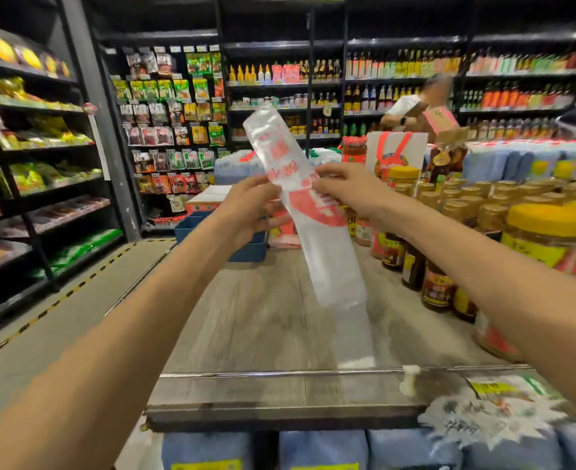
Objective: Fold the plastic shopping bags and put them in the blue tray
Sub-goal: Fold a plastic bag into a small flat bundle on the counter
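Observation:
A clear plastic shopping bag (317, 228) with red print is folded into a long narrow strip and held up in the air above the wooden table (266, 320), tilted with its top end to the left. My left hand (249, 208) pinches its left edge near the middle. My right hand (344, 189) pinches the right edge at the same height. The blue tray (249, 247) stands at the table's far left, partly hidden behind my left hand. More bags with red print (285, 232) lie flat just right of the tray, behind the held bag.
Rows of jars with yellow lids (483, 212) and dark sauce bottles (432, 286) crowd the table's right side. A person (415, 103) stands at the far shelves. Stocked shelves line the aisle on the left. Blue packs (320, 449) sit under the table's front edge.

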